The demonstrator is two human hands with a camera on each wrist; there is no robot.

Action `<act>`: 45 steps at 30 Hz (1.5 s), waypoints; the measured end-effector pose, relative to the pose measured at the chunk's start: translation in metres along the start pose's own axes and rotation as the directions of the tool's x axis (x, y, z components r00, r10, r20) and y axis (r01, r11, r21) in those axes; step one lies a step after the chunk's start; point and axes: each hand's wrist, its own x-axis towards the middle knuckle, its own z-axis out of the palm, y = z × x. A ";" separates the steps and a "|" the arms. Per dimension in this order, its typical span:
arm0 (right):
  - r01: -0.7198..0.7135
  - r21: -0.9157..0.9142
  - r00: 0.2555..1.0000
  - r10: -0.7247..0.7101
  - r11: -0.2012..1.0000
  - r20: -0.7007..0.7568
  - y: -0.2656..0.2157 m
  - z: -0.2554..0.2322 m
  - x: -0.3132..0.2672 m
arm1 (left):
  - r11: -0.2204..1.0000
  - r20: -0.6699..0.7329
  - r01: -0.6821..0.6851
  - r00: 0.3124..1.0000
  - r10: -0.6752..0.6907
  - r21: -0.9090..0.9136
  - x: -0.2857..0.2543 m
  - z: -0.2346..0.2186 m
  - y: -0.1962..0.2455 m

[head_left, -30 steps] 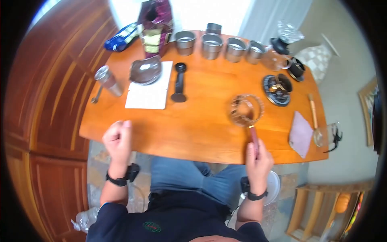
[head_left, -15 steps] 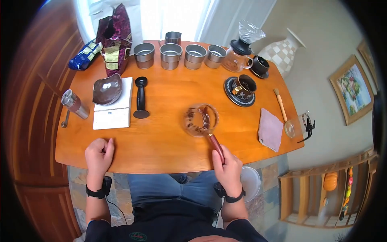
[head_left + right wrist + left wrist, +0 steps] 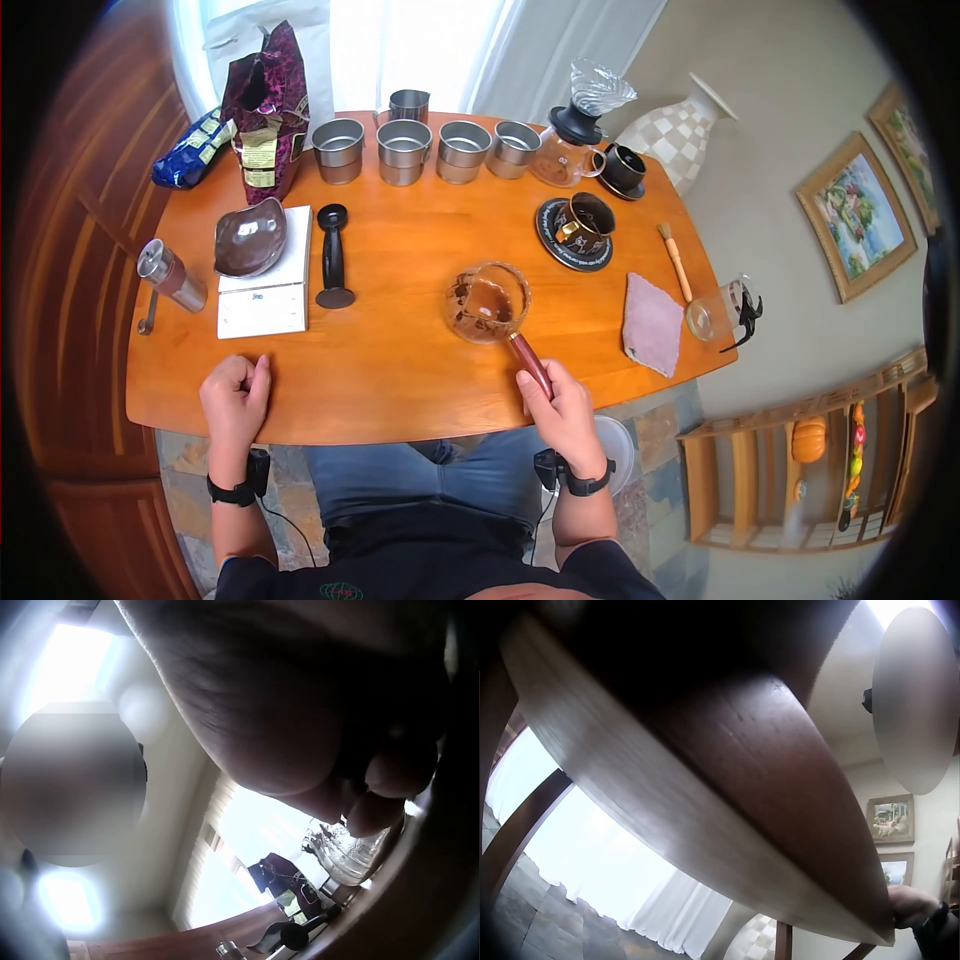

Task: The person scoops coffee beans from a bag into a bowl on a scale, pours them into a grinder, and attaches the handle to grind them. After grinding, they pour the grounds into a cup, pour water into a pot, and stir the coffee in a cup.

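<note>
Loosely curled and holding nothing, the left hand point(image 3: 236, 398) rests at the table's front edge, thumb beside the curled fingers. The right hand point(image 3: 562, 405) grips the reddish-brown handle point(image 3: 530, 364) of a clear glass pot point(image 3: 487, 303), thumb along the handle. Dark brown patches show in the glass. The pot is over the middle of the table; whether it touches the wood cannot be told. In the right wrist view the right hand point(image 3: 300, 727) is dark and close, with the glass pot point(image 3: 349, 855) beyond the fingers. The left wrist view shows mostly the table's edge point(image 3: 705, 795).
Several metal cups point(image 3: 404, 152), a glass server point(image 3: 562, 160) and two dark cups line the back and right. A tamper-like black tool point(image 3: 333, 256), a brown dish point(image 3: 250, 238) on a white scale point(image 3: 262, 310) and a grinder point(image 3: 172, 276) stand left; cloth point(image 3: 652, 325) and brush point(image 3: 675, 262) lie right.
The head view has turned, so the table's things appear farther left. The left hand has come down nearer the front edge. The right hand keeps its grip on the pot's handle.
</note>
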 end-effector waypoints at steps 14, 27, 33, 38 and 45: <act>-0.119 0.496 0.978 0.015 0.860 0.210 0.011 -0.023 -0.016 | 0.999 0.016 -0.018 1.000 0.019 -0.046 -0.001 -0.005 0.001; 0.115 0.271 0.975 -0.056 0.956 -0.215 -0.001 -0.127 0.028 | 0.995 -0.005 -0.039 0.999 0.039 -0.089 -0.007 -0.007 0.000; 0.058 0.071 0.955 -0.035 0.996 -0.295 0.015 -0.177 0.089 | 0.992 -0.005 -0.063 0.998 0.062 -0.109 -0.007 -0.010 0.002; 0.123 -0.085 0.919 -0.146 0.989 -0.366 0.054 -0.176 0.137 | 0.990 0.001 -0.074 0.997 0.075 -0.118 -0.008 -0.010 -0.001; 0.151 -0.379 0.870 -0.305 0.913 -0.387 0.049 -0.150 0.148 | 0.991 0.027 -0.043 0.999 0.047 -0.130 -0.007 -0.012 0.002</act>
